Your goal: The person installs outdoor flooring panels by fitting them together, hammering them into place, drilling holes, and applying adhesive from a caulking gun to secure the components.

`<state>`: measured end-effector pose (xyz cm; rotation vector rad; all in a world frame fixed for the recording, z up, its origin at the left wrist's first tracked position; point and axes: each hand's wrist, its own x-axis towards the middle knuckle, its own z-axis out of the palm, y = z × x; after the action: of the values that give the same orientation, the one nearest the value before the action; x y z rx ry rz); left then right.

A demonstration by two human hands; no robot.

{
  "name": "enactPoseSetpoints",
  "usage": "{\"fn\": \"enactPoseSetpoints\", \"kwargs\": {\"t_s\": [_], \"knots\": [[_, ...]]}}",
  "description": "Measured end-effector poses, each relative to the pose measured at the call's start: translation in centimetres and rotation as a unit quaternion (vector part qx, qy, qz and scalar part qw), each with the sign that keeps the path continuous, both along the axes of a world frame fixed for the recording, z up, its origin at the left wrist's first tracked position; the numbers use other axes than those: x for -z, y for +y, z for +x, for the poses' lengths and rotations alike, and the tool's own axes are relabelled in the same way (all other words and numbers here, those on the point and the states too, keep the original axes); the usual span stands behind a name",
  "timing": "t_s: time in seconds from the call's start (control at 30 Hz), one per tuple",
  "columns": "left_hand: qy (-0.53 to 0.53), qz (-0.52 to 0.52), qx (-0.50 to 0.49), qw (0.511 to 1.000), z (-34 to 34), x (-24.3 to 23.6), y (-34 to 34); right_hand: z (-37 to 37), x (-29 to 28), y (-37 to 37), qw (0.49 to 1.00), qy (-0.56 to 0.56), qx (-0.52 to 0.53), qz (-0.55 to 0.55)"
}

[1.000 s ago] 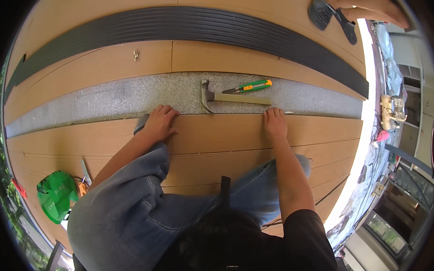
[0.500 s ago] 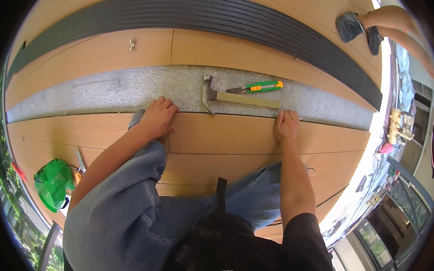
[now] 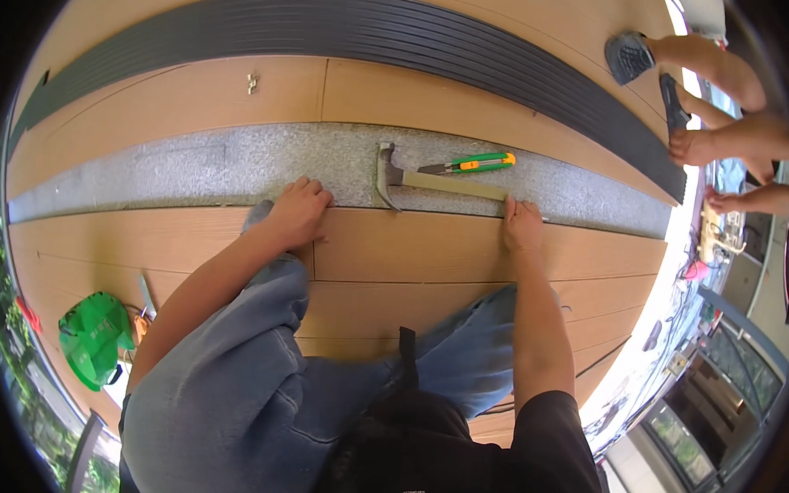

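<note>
Left grip (image 3: 302,212): fingers part-curled at far edge of brown plank (image 3: 403,247), cannot tell if clasping | right grip (image 3: 523,225): same, just beside handle end of hammer (image 3: 453,185) | brown plank: flat, between the 2 grips | beyond, on grey strip (image 3: 267,159): hammer, green-yellow knife (image 3: 482,163) | farther: dark ribbed board (image 3: 359,28)

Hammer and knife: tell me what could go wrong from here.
The right hand is close by the end of the hammer and could knock it. The knife lies just beyond, its blade perhaps out, and might cut a reaching hand. The left hand rests at the board edge, where fingers could be pinched.
</note>
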<state>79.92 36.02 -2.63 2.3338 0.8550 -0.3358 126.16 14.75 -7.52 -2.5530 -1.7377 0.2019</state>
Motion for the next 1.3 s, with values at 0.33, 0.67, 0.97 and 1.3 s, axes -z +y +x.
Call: {"fn": "enactPoseSetpoints", "kwargs": {"t_s": [0.33,0.67,0.97,1.3], "knots": [[0.025,0.005,0.016,1.000,-1.2,0.4,0.4,-2.4,-1.9,2.0,0.993,0.045,0.066,-0.084],[0.007,0.016,0.019,1.000,-0.7,1.1,-0.2,-0.9,-3.3,-1.1,0.993,0.096,0.071,0.026],[-0.016,0.017,0.026,0.999,-0.1,1.4,-0.1,9.0,-5.3,-1.7,0.947,0.079,0.232,-0.207],[-0.013,0.012,0.023,1.000,-0.6,1.9,-0.1,7.4,-3.3,0.2,0.944,0.178,0.231,-0.152]]}}
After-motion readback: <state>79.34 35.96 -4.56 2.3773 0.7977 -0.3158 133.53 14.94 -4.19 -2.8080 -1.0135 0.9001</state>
